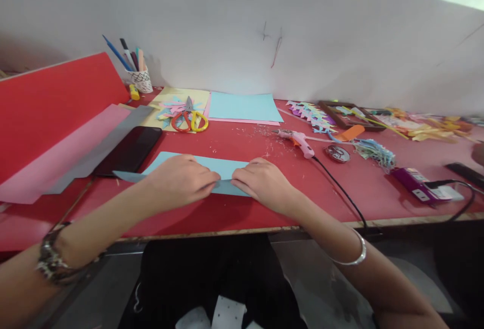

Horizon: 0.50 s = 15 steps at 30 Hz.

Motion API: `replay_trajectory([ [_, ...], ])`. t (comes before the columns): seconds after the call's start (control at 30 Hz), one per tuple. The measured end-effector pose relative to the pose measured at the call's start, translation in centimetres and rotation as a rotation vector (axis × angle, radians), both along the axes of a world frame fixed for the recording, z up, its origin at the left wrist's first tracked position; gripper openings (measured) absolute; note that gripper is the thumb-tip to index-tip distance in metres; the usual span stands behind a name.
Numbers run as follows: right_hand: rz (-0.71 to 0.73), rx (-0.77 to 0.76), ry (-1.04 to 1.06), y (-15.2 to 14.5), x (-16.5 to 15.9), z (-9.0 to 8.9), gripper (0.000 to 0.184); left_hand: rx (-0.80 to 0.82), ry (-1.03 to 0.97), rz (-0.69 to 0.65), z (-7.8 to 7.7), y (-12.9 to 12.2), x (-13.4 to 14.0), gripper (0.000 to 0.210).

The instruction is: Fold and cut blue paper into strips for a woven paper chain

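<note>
A light blue sheet of paper (pixel 212 161) lies on the red table with its near edge folded over. My left hand (pixel 185 178) pinches that folded edge near its middle, fingers closed. Just to the right, my right hand (pixel 260 183) grips the same fold, its fingers curled over the paper. A short stretch of the fold shows between the two hands. The sheet's left end sticks out past my left wrist, slightly raised. The undersides of both hands are hidden.
Left of the paper lies a black phone (pixel 130 150). Scissors (pixel 189 117) rest on paper scraps behind it. A pink glue gun (pixel 298 142) with a black cord lies at right, near a purple power strip (pixel 419 185). A pen cup (pixel 140 79) stands at back left.
</note>
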State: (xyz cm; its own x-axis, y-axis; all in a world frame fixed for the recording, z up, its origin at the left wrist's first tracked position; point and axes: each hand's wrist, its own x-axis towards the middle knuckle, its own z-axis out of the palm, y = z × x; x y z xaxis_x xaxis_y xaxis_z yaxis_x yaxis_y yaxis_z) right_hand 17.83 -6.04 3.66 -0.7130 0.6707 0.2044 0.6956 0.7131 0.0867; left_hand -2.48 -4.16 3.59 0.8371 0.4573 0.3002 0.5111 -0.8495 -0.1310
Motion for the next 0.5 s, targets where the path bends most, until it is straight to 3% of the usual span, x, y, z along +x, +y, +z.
replay_trajectory([
  [0.1,0.064,-0.006,0.052,0.3,0.1,-0.3,0.032,0.292,-0.053,-0.075,-0.7,-0.6,1.2,0.029],
  [0.17,0.109,-0.015,0.088,0.3,0.6,-0.3,0.038,0.387,-0.094,-0.086,-0.8,-0.6,1.4,0.029],
  [0.37,0.139,-0.046,0.177,0.1,3.8,-0.1,0.048,0.489,-0.04,-0.132,-0.3,0.3,-1.1,0.032],
  [0.5,0.096,-0.058,0.21,0.0,6.0,0.2,0.047,0.499,0.019,-0.028,-1.0,0.8,-4.2,0.033],
])
